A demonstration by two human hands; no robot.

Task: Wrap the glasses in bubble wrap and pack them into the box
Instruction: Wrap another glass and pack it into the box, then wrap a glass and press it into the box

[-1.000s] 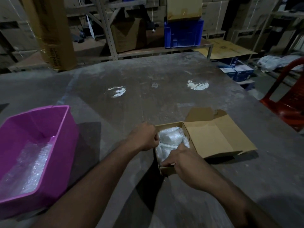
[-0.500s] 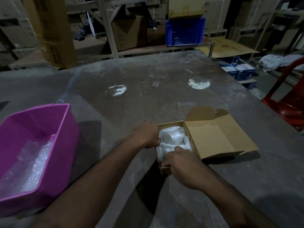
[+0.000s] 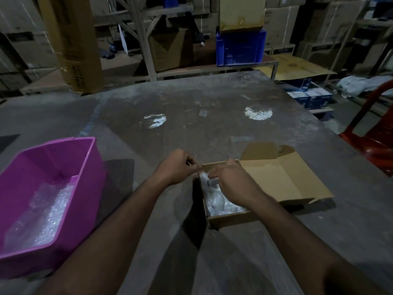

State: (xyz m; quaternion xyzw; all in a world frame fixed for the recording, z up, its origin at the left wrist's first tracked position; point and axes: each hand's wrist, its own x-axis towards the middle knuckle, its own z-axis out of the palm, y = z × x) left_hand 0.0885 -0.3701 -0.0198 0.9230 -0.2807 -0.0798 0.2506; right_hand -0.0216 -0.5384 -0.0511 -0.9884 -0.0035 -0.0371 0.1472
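Inside the cardboard box (image 3: 229, 217), cloudy bubble-wrapped glasses (image 3: 214, 199); both hands' grip: cannot tell.

Your two forearms come in from the bottom edge, both bare from the elbow region down, with no sleeve showing. Your left hand (image 3: 177, 167) and right hand (image 3: 231, 184) are bare too: no gloves, rings, watch or wristband visible in the dim light

Two hands were seen: a left hand (image 3: 177, 167) and a right hand (image 3: 230, 182). One open cardboard box (image 3: 231, 217), one pink tub (image 3: 85, 167), one blue crate (image 3: 240, 48) and one red chair (image 3: 374, 143) were counted. The wrapped glasses (image 3: 217, 201) could not be counted.
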